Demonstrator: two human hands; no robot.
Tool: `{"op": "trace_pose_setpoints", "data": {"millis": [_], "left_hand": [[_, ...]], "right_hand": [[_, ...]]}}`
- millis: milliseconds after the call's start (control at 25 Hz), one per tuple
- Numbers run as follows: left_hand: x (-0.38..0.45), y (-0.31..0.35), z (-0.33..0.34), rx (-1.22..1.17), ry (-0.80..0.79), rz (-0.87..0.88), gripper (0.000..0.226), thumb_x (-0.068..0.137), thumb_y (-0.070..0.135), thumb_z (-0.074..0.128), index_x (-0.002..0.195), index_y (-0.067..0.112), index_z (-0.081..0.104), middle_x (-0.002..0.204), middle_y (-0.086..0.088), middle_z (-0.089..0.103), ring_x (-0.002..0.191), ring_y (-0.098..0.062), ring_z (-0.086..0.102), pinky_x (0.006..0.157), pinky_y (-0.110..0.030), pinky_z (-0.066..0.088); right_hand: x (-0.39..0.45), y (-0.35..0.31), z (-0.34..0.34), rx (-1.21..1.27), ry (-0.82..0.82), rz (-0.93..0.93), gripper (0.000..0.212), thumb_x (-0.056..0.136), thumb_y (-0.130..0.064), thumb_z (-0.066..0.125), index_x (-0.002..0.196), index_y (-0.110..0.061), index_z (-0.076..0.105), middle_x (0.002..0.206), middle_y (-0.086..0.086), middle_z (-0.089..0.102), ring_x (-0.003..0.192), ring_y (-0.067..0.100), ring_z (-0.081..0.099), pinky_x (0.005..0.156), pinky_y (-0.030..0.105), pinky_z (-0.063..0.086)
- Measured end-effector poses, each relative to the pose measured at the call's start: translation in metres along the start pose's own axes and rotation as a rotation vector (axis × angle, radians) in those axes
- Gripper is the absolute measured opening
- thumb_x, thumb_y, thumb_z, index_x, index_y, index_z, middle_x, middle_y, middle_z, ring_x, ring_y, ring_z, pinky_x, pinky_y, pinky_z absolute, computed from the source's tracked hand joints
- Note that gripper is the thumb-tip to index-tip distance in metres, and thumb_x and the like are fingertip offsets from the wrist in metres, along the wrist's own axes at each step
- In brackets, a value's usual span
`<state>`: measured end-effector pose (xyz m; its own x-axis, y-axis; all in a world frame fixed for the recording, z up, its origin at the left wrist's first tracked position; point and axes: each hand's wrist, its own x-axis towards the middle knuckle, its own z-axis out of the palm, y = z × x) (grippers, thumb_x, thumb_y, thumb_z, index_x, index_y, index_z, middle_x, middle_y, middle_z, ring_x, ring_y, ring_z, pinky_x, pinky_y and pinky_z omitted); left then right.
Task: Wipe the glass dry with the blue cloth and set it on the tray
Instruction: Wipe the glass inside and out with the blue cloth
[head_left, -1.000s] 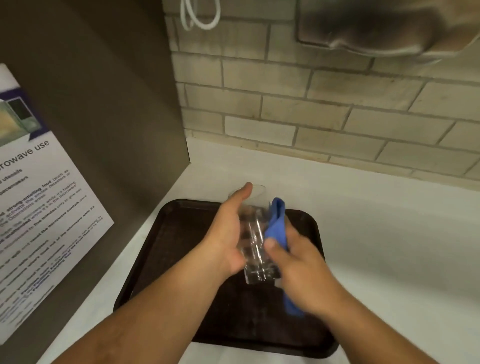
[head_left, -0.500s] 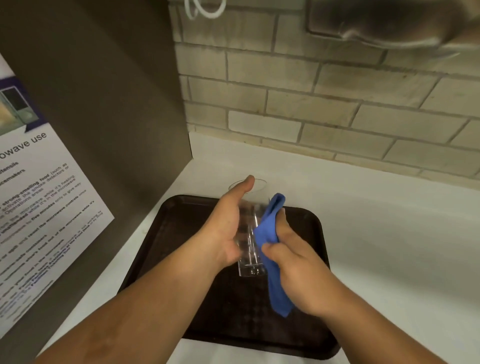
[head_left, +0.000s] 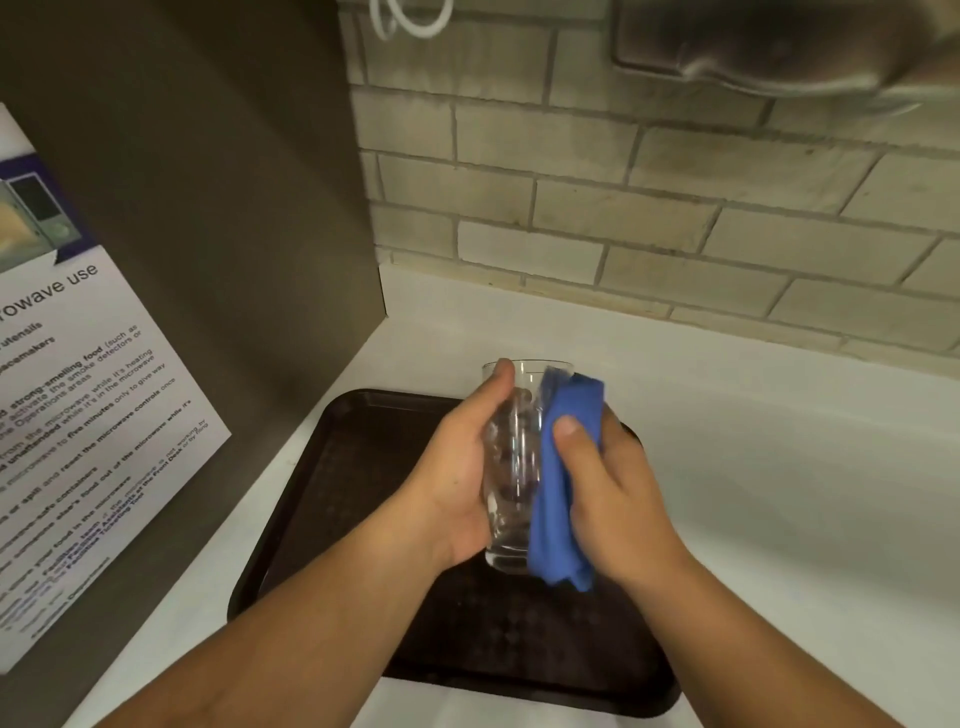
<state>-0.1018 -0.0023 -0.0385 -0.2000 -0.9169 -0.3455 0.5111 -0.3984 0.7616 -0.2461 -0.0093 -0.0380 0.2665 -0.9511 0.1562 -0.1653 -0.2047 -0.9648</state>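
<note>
A clear drinking glass (head_left: 511, 467) is held upright in the air over the dark brown tray (head_left: 332, 499). My left hand (head_left: 457, 467) wraps around the glass from its left side, thumb near the rim. My right hand (head_left: 608, 483) presses the blue cloth (head_left: 558, 483) against the right side of the glass, thumb on top of the cloth. The cloth covers that side from near the rim down past the base, where its loose end hangs. The fingers behind the glass are hidden.
The tray lies on a white counter (head_left: 779, 493) in a corner. A dark cabinet side (head_left: 208, 234) with a printed microwave notice (head_left: 78, 415) rises at the left. A grey brick wall (head_left: 649, 218) stands behind, with a metal fixture (head_left: 779, 47) overhead.
My right hand has slid the cloth up along the glass, from low by the base to near the rim. My left hand has kept its hold on the glass above the tray.
</note>
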Motion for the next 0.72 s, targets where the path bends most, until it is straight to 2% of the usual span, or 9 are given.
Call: {"op": "trace_pose_setpoints", "data": {"millis": [40, 120, 200, 280, 400, 520, 560, 600, 720], "left_hand": [[0.0, 0.003, 0.002, 0.002, 0.002, 0.002, 0.077, 0.078, 0.076, 0.066, 0.117, 0.011, 0.081, 0.11, -0.014, 0.083, 0.103, -0.03, 0.078, 0.088, -0.041, 0.063], [0.003, 0.01, 0.005, -0.031, 0.071, 0.004, 0.078, 0.078, 0.074, 0.069, 0.116, 0.007, 0.08, 0.103, -0.016, 0.083, 0.095, -0.032, 0.08, 0.084, -0.043, 0.065], [0.008, 0.017, 0.007, -0.065, 0.196, 0.015, 0.077, 0.081, 0.071, 0.071, 0.123, 0.006, 0.073, 0.095, -0.017, 0.083, 0.087, -0.032, 0.081, 0.073, -0.042, 0.066], [0.011, 0.016, 0.009, -0.038, 0.25, 0.021, 0.073, 0.082, 0.069, 0.071, 0.124, 0.01, 0.071, 0.098, -0.015, 0.084, 0.088, -0.031, 0.082, 0.071, -0.039, 0.065], [0.006, 0.005, 0.016, 0.008, 0.196, -0.048, 0.071, 0.081, 0.072, 0.069, 0.118, 0.013, 0.08, 0.113, -0.018, 0.082, 0.106, -0.033, 0.078, 0.093, -0.044, 0.061], [0.004, 0.008, 0.016, -0.066, 0.144, -0.062, 0.076, 0.078, 0.071, 0.072, 0.119, 0.007, 0.079, 0.125, -0.021, 0.077, 0.113, -0.037, 0.074, 0.106, -0.051, 0.055], [0.006, 0.011, 0.013, -0.086, 0.165, -0.055, 0.078, 0.078, 0.07, 0.073, 0.118, 0.004, 0.079, 0.12, -0.021, 0.079, 0.107, -0.036, 0.076, 0.102, -0.049, 0.058], [0.008, 0.014, 0.01, -0.098, 0.195, -0.041, 0.079, 0.078, 0.069, 0.074, 0.119, 0.002, 0.078, 0.114, -0.021, 0.08, 0.1, -0.035, 0.077, 0.096, -0.047, 0.06], [0.011, 0.013, 0.006, -0.083, 0.272, -0.011, 0.073, 0.084, 0.067, 0.071, 0.122, 0.004, 0.076, 0.117, -0.024, 0.08, 0.107, -0.036, 0.076, 0.098, -0.047, 0.059]], "right_hand": [[0.009, 0.001, -0.004, 0.078, 0.055, 0.129, 0.033, 0.096, -0.04, 0.05, 0.103, -0.014, 0.068, 0.096, 0.018, 0.075, 0.09, 0.031, 0.073, 0.089, 0.051, 0.057], [0.012, 0.003, -0.007, 0.153, 0.042, 0.262, 0.032, 0.095, -0.036, 0.052, 0.103, -0.01, 0.069, 0.099, 0.024, 0.074, 0.097, 0.04, 0.071, 0.091, 0.056, 0.055], [-0.003, 0.002, -0.004, 0.047, -0.099, 0.119, 0.035, 0.092, -0.034, 0.049, 0.12, -0.019, 0.065, 0.106, 0.008, 0.076, 0.101, 0.025, 0.072, 0.088, 0.039, 0.056], [-0.019, -0.001, 0.006, -0.179, -0.165, -0.069, 0.044, 0.095, -0.035, 0.045, 0.137, -0.029, 0.051, 0.119, -0.008, 0.07, 0.111, 0.007, 0.067, 0.092, 0.019, 0.051], [0.009, -0.01, 0.007, -0.314, 0.024, -0.089, 0.032, 0.097, -0.037, 0.044, 0.124, -0.023, 0.054, 0.103, -0.006, 0.069, 0.094, 0.003, 0.068, 0.079, 0.012, 0.052], [0.033, -0.014, -0.006, -0.08, 0.072, 0.203, 0.019, 0.097, -0.033, 0.048, 0.093, -0.022, 0.063, 0.085, 0.005, 0.071, 0.082, 0.022, 0.07, 0.08, 0.042, 0.057], [0.025, -0.012, -0.007, -0.065, 0.029, 0.226, 0.02, 0.094, -0.033, 0.048, 0.095, -0.022, 0.064, 0.086, 0.006, 0.073, 0.082, 0.024, 0.071, 0.083, 0.051, 0.056], [0.013, -0.007, -0.004, -0.097, -0.025, 0.173, 0.024, 0.091, -0.033, 0.046, 0.103, -0.023, 0.065, 0.09, 0.003, 0.074, 0.085, 0.021, 0.072, 0.085, 0.05, 0.057], [-0.02, -0.003, 0.013, -0.286, -0.155, -0.067, 0.044, 0.093, -0.036, 0.042, 0.136, -0.033, 0.049, 0.117, -0.015, 0.067, 0.108, 0.002, 0.065, 0.091, 0.016, 0.052]]}}
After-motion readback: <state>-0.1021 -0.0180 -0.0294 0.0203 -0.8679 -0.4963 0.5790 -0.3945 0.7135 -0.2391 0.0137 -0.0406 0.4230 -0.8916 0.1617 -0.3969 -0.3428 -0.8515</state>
